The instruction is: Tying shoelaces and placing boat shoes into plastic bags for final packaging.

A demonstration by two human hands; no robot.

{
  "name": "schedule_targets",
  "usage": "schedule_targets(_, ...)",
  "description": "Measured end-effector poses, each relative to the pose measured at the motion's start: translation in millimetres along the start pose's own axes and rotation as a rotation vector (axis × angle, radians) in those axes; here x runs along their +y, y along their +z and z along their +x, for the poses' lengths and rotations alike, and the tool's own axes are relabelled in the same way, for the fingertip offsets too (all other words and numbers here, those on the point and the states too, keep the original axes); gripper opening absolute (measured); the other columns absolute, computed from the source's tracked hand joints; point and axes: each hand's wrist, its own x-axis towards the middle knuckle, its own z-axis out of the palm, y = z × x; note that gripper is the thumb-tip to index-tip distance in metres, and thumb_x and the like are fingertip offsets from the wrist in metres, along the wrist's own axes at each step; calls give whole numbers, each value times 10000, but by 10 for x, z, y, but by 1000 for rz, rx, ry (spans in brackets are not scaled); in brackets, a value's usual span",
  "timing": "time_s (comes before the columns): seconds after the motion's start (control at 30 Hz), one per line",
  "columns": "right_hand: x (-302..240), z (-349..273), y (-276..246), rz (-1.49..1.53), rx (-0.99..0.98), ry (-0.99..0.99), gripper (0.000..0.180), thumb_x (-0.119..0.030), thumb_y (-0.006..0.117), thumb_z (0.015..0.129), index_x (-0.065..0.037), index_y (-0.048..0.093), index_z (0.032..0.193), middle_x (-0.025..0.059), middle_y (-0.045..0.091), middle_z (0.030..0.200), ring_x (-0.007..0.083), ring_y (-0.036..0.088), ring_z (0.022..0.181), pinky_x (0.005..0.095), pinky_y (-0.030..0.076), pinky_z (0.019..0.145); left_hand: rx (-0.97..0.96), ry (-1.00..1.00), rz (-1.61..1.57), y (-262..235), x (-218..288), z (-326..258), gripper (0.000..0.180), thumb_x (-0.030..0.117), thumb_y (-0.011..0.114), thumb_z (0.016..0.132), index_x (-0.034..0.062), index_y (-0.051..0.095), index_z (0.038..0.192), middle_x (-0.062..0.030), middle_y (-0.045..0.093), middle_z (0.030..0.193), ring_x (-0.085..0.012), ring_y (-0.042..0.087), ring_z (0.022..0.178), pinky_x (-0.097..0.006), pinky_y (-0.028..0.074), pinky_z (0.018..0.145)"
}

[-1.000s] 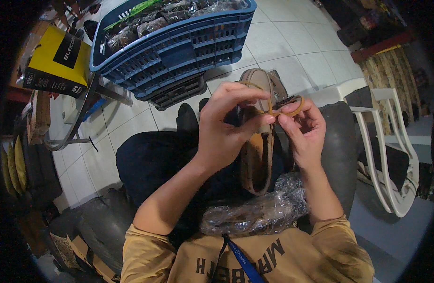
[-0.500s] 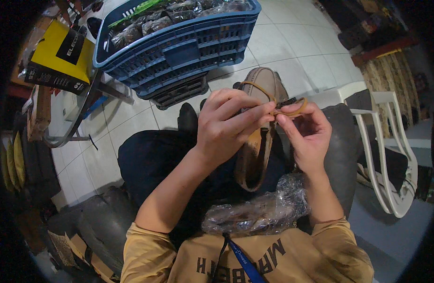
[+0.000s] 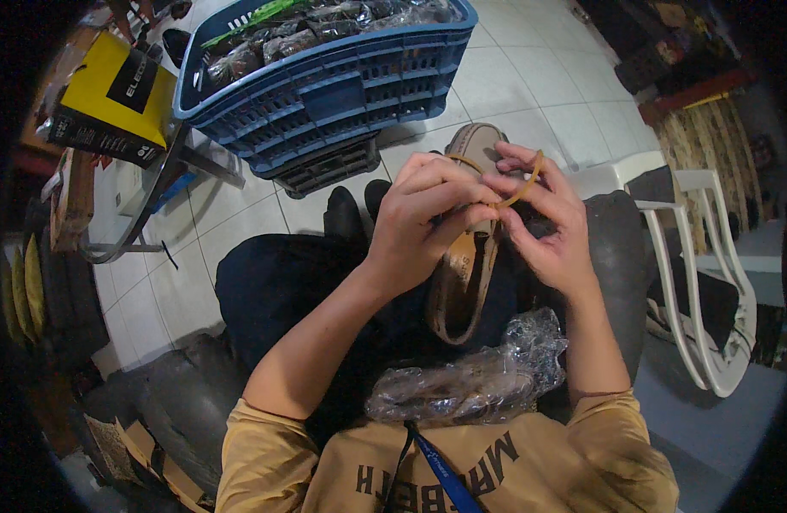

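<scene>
A tan moccasin-style shoe [image 3: 475, 139] rests on my lap, its toe pointing away from me and its open heel towards me. Over its upper, my left hand [image 3: 419, 218] pinches a yellowish-brown shoelace [image 3: 533, 181] between thumb and fingers. My right hand [image 3: 554, 227] meets it from the other side, closed on the same lace, with a loop standing up around its fingers. Both hands hide the middle of the shoe and the crossing of the lace. Nearer my body, a clear plastic-wrapped bundle [image 3: 466, 389], perhaps another shoe, lies across my lap.
Ahead stands a blue plastic crate [image 3: 325, 94] packed with plastic-wrapped items, above a black crate [image 3: 329, 167]. To the left, a yellow and black box [image 3: 111, 94] sits on a table. A white plastic chair [image 3: 697, 282] is at the right.
My right hand has raised its fingers over the lace, and the loop now stands more upright. My left hand has shifted slightly right. The shoe stays on my lap.
</scene>
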Motion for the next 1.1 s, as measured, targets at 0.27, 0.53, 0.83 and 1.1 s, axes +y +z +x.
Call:
schedule_targets(0.27, 45, -122, -191, -212, -18, -43, 182, -110, 802, 833, -4, 654, 837, 146, 673, 1232, 355, 621, 1168, 437, 505, 974, 35, -45, -88, 35, -8, -27, 167, 86, 793, 870, 61, 731, 1022, -59, 704, 980, -251, 636, 962, -368, 480, 884)
schedule_targets(0.53, 261, -490, -1100, -510, -66, 191, 308, -196, 813, 853, 36, 613, 827, 139, 628, 978, 335, 604, 1020, 401, 485, 880, 76, -106, -137, 39, -1, -44, 166, 15, 754, 892, 22, 684, 1042, -95, 674, 1018, -253, 635, 971, -363, 490, 880)
schedule_targets(0.83, -185, -616, -1226, -616, -507, 682, 354, -328, 755, 930, 12, 702, 1011, 217, 668, 996, 373, 661, 905, 453, 515, 761, 22, -39, -97, 32, 23, -25, 168, -23, 746, 878, 23, 684, 1026, -94, 668, 1007, -261, 633, 976, -366, 482, 889)
schedule_targets(1.1, -160, 78, -295, -437, -27, -244, 493, -96, 787, 827, -89, 692, 1311, 89, 719, 1157, 310, 676, 1039, 411, 548, 905, 5, -61, -72, 41, 19, -36, 169, 15, 761, 880, 25, 683, 1029, -93, 680, 1022, -270, 637, 994, -372, 482, 902)
